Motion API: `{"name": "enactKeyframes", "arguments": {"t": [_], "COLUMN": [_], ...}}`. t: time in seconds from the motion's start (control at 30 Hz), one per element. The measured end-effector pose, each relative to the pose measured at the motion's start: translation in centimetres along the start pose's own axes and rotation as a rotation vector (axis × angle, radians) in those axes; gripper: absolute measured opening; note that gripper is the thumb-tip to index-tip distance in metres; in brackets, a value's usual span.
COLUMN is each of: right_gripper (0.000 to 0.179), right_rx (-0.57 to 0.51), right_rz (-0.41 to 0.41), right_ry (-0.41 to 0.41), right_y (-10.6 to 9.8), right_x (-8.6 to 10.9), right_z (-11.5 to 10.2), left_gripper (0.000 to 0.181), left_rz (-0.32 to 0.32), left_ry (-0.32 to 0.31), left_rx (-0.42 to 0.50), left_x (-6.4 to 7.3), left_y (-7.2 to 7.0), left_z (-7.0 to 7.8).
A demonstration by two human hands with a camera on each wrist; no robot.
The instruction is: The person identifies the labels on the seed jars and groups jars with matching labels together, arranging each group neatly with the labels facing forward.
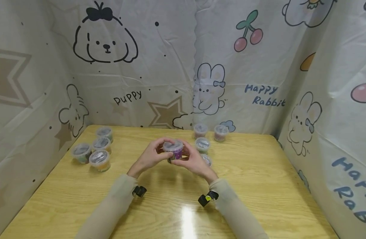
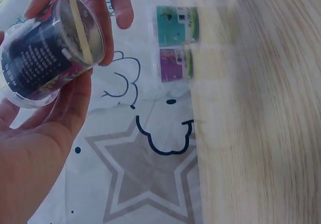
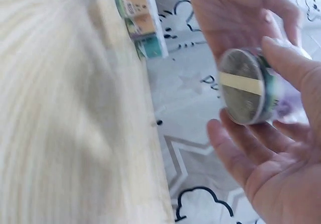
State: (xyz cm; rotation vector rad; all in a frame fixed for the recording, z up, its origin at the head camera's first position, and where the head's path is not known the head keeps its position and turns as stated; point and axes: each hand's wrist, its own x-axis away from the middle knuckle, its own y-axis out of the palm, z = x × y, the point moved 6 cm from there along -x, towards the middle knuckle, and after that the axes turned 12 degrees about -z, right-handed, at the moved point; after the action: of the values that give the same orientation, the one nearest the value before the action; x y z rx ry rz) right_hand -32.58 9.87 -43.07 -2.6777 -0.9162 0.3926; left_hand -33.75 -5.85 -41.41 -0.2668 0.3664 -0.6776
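Between both hands, a small clear plastic tub (image 1: 176, 154) with a purple label and a see-through lid is held up over the table. My left hand (image 1: 147, 160) grips it from the left, its thumb across the front. From the other side my right hand (image 1: 197, 162) holds it, fingers and thumb around the wall. The left wrist view shows white print on a dark part of the tub's label (image 2: 35, 63). A pale strip runs across the tub's grey base (image 3: 242, 99) in the right wrist view.
Several similar lidded tubs (image 1: 100, 160) stand grouped on the table's left. Several more, including a tub (image 1: 221, 133) at the back, stand behind and beside my right hand. The wooden table (image 1: 159, 205) meets a printed cloth (image 1: 165, 73) at its back and sides.
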Motion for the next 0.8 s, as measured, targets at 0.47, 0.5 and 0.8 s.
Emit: {"name": "enactKeyframes", "arguments": {"t": [0.47, 0.5, 0.8], "right_gripper": [0.077, 0.077, 0.082], "right_rx": [0.139, 0.124, -0.101], "right_rz": [0.332, 0.324, 0.216], "right_ry": [0.016, 0.017, -0.014], "right_y": [-0.1, -0.1, 0.2], "right_x": [0.6, 0.6, 0.5], "right_z": [-1.1, -1.1, -0.9], "left_gripper": [0.038, 0.037, 0.039], "left_rz": [0.106, 0.103, 0.08], "left_ry": [-0.015, -0.007, 0.036], "left_rx": [0.056, 0.062, 0.08], "left_x": [-0.8, -0.8, -1.0], "left_y": [0.4, 0.3, 0.2], "left_z": [0.0, 0.1, 0.9]}}
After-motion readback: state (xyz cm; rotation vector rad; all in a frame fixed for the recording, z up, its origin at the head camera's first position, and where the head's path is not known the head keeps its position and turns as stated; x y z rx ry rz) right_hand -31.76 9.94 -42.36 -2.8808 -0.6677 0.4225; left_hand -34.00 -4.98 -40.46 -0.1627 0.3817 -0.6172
